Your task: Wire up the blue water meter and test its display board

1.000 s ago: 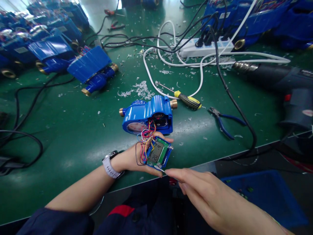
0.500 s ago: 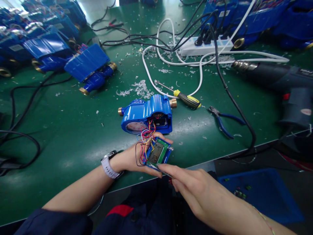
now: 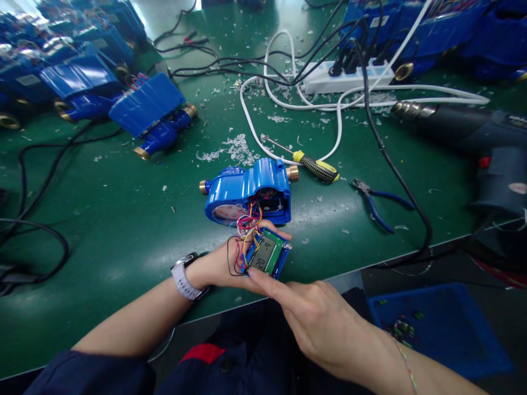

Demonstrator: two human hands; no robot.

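Observation:
My left hand [image 3: 230,267], wearing a watch, holds a green circuit board [image 3: 280,250] with a grey LCD [image 3: 263,254] in a blue frame. Digits show on the LCD. From the board, red, yellow, white and black wires [image 3: 247,226] run into the open compartment of a blue water meter [image 3: 247,189] with brass ends, just beyond the hand. My right hand [image 3: 317,318] reaches over from the right, its index fingertip at the board's near left corner. Its other fingers are curled; what they hold, if anything, is hidden.
A yellow-black screwdriver [image 3: 317,167] and blue-handled cutters [image 3: 373,206] lie beyond the hands. At the right rests a heat gun [image 3: 461,131]; behind are a power strip [image 3: 346,77] and cables. Several blue meters [image 3: 148,107] stand at the back. Below the table edge sits a blue tray [image 3: 457,340].
My right hand has moved left along the board's near edge, its index finger now at the left corner. The thin metal tool under it earlier is out of sight. The left hand is nearly still.

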